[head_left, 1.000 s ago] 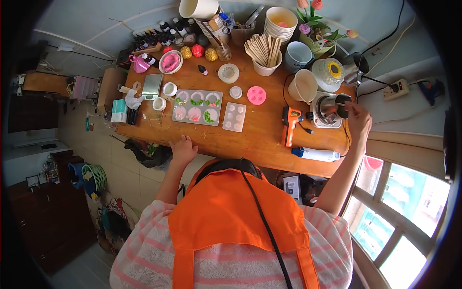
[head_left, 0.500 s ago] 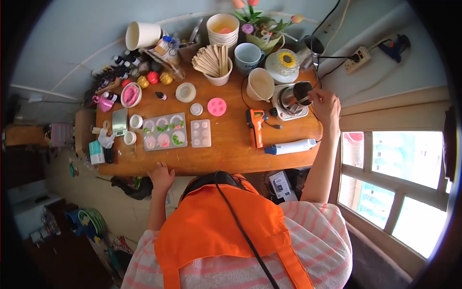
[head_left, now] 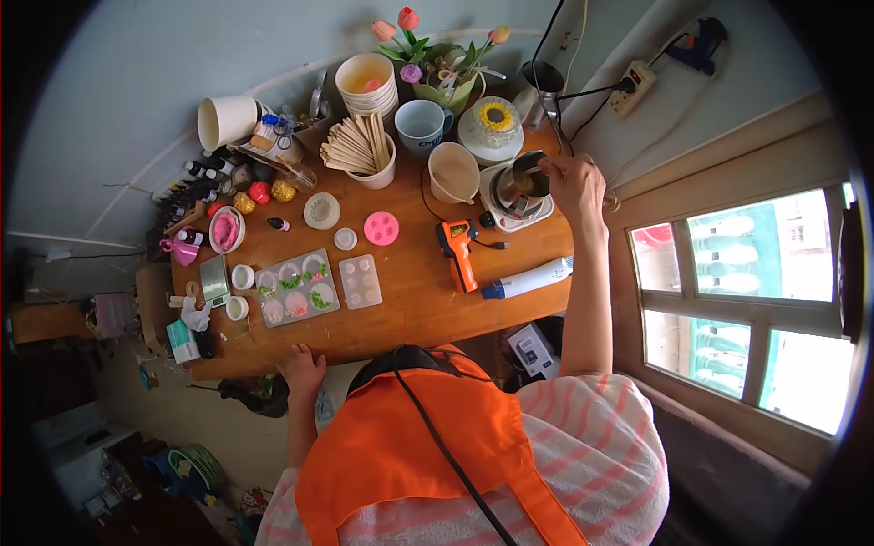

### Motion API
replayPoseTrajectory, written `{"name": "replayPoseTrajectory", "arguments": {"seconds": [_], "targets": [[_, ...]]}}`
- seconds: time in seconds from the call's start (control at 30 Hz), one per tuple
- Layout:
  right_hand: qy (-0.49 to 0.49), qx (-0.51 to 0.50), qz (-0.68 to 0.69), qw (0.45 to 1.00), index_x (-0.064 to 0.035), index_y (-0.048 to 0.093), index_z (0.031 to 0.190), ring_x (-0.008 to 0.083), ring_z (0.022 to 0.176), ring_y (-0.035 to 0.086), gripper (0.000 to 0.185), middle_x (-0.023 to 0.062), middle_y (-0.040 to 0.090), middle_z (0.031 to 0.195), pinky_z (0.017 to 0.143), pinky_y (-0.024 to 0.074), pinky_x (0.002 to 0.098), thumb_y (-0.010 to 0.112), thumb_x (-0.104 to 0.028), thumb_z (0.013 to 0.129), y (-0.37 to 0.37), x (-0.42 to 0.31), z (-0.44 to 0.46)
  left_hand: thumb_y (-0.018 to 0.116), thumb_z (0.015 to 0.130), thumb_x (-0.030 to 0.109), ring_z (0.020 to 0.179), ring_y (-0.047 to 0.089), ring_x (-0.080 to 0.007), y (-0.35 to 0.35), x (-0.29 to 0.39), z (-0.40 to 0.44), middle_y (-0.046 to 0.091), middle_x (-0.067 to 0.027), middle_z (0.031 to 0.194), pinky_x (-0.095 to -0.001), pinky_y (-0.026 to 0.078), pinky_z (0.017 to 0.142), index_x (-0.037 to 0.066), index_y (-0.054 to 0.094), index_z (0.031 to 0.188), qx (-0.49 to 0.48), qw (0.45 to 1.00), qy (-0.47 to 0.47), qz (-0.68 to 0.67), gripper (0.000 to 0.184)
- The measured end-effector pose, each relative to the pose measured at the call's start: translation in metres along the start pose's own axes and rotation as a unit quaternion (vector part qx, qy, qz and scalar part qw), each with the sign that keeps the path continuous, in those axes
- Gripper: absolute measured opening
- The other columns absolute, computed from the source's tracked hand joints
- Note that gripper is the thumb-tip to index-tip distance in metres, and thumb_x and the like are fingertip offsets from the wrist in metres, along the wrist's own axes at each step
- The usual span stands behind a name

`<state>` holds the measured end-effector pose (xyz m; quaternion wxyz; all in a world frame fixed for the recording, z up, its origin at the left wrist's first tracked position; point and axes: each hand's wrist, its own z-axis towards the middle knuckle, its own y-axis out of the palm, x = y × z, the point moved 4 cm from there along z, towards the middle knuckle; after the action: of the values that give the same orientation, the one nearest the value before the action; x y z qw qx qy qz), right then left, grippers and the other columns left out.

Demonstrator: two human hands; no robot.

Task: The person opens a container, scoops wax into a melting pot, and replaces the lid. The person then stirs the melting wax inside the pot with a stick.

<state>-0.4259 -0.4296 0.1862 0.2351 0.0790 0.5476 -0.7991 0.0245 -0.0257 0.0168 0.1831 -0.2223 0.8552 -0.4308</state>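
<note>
My right hand (head_left: 575, 187) is closed at the rim of a metal pot (head_left: 521, 189), with fingers pinched on what looks like its handle or a thin stick; which of them is too small to tell. The pot is on a small white hot plate (head_left: 533, 218) at the table's right. A beige cup (head_left: 452, 173) stands beside it on the left. My left hand (head_left: 301, 368) rests at the table's front edge, fingers spread, holding nothing. Beyond it lies a grey mold (head_left: 297, 289) with pink and green pieces in its cavities, next to a smaller mold (head_left: 360, 281).
An orange infrared thermometer (head_left: 458, 257) and a white-blue tool (head_left: 528, 278) lie near the front right. Wooden sticks (head_left: 357, 146), stacked cups (head_left: 367, 86), a blue mug (head_left: 421, 126) and flowers line the back. A scale (head_left: 215, 280) and small bottles are at left.
The view has turned to the right, so the table sits further left in it. My right hand stays at the pot, which is tilted as before; my left hand stays at the front edge.
</note>
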Motion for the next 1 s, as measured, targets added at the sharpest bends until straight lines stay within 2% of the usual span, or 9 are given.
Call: {"name": "replayPoseTrajectory", "arguments": {"seconds": [0.33,0.43,0.53,0.77,1.0], "targets": [[0.02,0.027,0.009,0.999,-0.0146,0.079,0.089,0.0295,0.075,0.063,0.013,0.0121,0.063,0.072,0.068,0.0505,0.039,0.073,-0.024,0.083,-0.022,-0.005,0.0,0.053,0.091,0.044,0.117,0.058,-0.0405,0.003,-0.003,0.001,0.042,-0.0232,0.148,-0.0694,0.024,0.109,-0.001,0.046,0.141,0.001,1.0,0.008,-0.002,0.068],[-0.003,0.048,0.006,0.999,-0.0149,0.079,0.087,0.0295,0.077,0.064,0.01,0.0129,0.066,0.072,0.067,0.0523,0.0398,0.073,-0.021,0.082,-0.027,-0.006,0.0,0.054,0.09,0.045,0.116,0.059,-0.04,0.007,-0.005,0.005,0.042,-0.0234,0.148,-0.07,0.024,0.109,0.0,0.046,0.141,0.012,1.0,0.013,0.008,0.068],[-0.012,0.004,0.039,0.999,-0.0131,0.077,0.088,0.0291,0.073,0.062,0.01,0.0117,0.062,0.072,0.067,0.0502,0.0389,0.073,-0.02,0.082,-0.012,-0.003,-0.004,0.054,0.09,0.045,0.116,0.059,-0.0399,0.01,-0.007,0.007,0.043,-0.0234,0.148,-0.0698,0.024,0.109,0.0,0.045,0.141,0.01,1.0,0.012,0.006,0.068],[0.005,0.038,0.017,0.999,-0.0127,0.077,0.087,0.0289,0.073,0.062,0.01,0.0114,0.062,0.069,0.066,0.0499,0.0395,0.073,-0.021,0.082,-0.019,-0.004,-0.002,0.054,0.09,0.045,0.117,0.059,-0.0391,0.01,-0.006,0.006,0.041,-0.0227,0.15,-0.0695,0.024,0.109,0.0,0.044,0.142,0.003,1.0,0.008,0.019,0.069],[-0.01,-0.004,0.002,1.0,-0.0127,0.077,0.087,0.0285,0.075,0.063,0.01,0.0105,0.064,0.072,0.067,0.0506,0.0389,0.072,-0.02,0.082,-0.017,-0.008,-0.003,0.054,0.09,0.045,0.117,0.059,-0.0394,0.006,-0.003,0.004,0.04,-0.0225,0.151,-0.0697,0.025,0.109,0.001,0.043,0.142,0.0,1.0,0.005,0.023,0.07]]}}
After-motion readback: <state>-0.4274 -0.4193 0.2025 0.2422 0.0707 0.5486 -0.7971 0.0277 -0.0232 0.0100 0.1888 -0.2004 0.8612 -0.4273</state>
